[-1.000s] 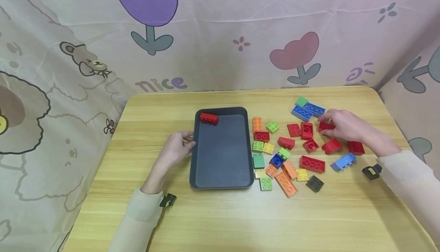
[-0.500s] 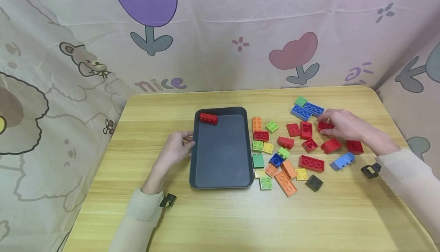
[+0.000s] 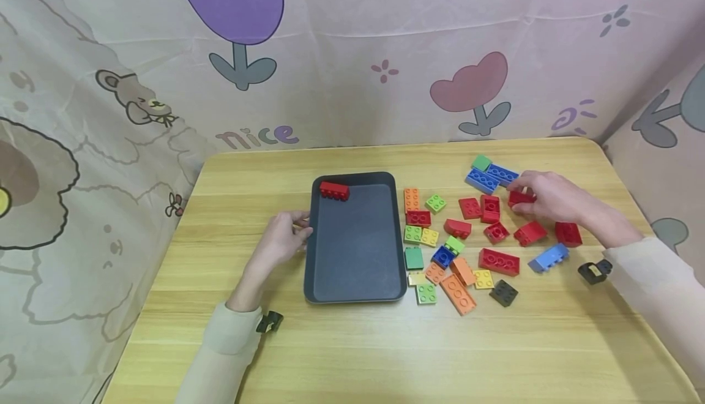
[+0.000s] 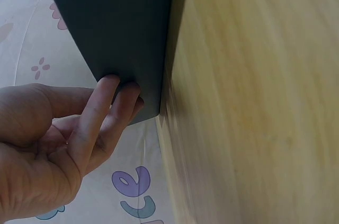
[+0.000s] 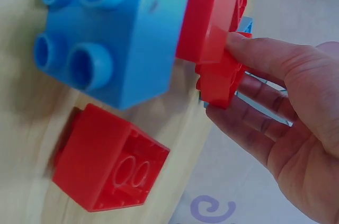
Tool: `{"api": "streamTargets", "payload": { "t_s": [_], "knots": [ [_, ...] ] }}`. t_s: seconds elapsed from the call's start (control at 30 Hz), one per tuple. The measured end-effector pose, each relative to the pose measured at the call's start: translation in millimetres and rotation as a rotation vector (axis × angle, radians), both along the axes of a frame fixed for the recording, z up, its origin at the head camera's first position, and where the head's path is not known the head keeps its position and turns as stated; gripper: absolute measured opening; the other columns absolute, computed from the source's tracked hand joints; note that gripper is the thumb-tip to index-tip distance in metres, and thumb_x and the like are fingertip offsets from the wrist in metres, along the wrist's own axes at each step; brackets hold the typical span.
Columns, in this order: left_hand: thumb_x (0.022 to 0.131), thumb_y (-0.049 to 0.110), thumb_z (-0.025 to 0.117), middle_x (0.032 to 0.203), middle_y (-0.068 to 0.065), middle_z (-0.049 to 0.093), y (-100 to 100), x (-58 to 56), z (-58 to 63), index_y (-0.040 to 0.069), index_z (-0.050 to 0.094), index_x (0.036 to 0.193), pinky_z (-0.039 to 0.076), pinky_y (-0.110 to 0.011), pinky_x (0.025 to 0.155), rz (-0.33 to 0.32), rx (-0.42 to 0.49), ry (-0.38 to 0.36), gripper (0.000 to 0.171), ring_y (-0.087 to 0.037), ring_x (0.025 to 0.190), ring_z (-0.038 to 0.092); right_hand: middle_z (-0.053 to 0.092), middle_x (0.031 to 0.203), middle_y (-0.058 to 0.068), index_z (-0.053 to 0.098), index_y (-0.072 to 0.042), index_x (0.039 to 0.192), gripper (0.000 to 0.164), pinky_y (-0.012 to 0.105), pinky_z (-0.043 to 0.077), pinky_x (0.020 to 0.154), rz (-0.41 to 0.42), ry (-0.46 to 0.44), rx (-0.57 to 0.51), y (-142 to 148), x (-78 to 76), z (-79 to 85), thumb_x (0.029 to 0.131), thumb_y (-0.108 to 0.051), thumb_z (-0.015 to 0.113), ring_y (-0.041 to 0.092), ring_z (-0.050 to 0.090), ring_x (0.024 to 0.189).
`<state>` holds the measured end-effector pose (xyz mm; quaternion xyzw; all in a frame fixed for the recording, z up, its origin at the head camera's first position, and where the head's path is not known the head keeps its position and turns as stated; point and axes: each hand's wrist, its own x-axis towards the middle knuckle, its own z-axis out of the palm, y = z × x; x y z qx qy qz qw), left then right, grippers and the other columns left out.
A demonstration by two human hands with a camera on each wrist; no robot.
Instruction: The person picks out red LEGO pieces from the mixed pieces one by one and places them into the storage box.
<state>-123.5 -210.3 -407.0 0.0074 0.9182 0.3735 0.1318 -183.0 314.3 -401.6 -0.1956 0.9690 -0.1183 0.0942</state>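
Note:
My left hand rests its fingertips against the outer left side of a dark grey tray. Its fingers are loosely bent and touch the tray's wall in the left wrist view. Inside the tray, near the far left corner, lies a red toy brick. Over at the right of the table, my right hand pinches another red building brick between thumb and fingers. The right wrist view shows this held red brick low at the table, its far side hidden by the fingers.
Several loose bricks lie right of the tray, among them a long red brick, an orange brick and a black brick. Blue bricks lie just beyond the right hand. A light blue brick sits nearer the forearm.
The right hand keeps its hold on the red brick, which has barely tilted or shifted. The left hand and tray stay in place.

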Motion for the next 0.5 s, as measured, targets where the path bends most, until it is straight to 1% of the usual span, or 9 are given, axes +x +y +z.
{"api": "streamTargets", "payload": {
  "t_s": [0.2,0.4,0.5],
  "knots": [
    [0.093,0.005,0.061,0.112,-0.019,0.066,0,-0.4,-1.7,-0.002,0.055,0.134,0.061,-0.028,0.062,-0.007,-0.001,0.003,0.042,-0.018,0.078,0.068,0.067,0.104,0.01,0.067,-0.006,0.118,0.043,0.042,0.058,0.077,0.015,0.02,-0.009,-3,-0.4,5.8,0.078,-0.016,0.08,0.022,0.062,0.089],
    [0.093,0.006,0.062,0.113,-0.018,0.066,-1,-1.5,-1.4,-0.001,0.055,0.134,0.06,-0.025,0.061,-0.012,-0.003,-0.005,0.043,-0.018,0.079,0.067,0.067,0.106,0.011,0.068,-0.006,0.117,0.041,0.046,0.059,0.08,0.032,0.052,-0.023,-11,0.1,12.1,0.078,-0.013,0.08,0.025,0.064,0.094],
    [0.093,0.006,0.062,0.113,-0.019,0.065,-3,-1.5,-1.5,-0.001,0.054,0.134,0.061,-0.027,0.063,-0.017,0.008,-0.011,0.043,-0.018,0.079,0.068,0.067,0.107,0.012,0.067,-0.005,0.117,0.04,0.048,0.058,0.082,0.039,0.062,-0.017,-17,0.2,15.6,0.079,-0.012,0.079,0.028,0.065,0.096]
  ]
}}
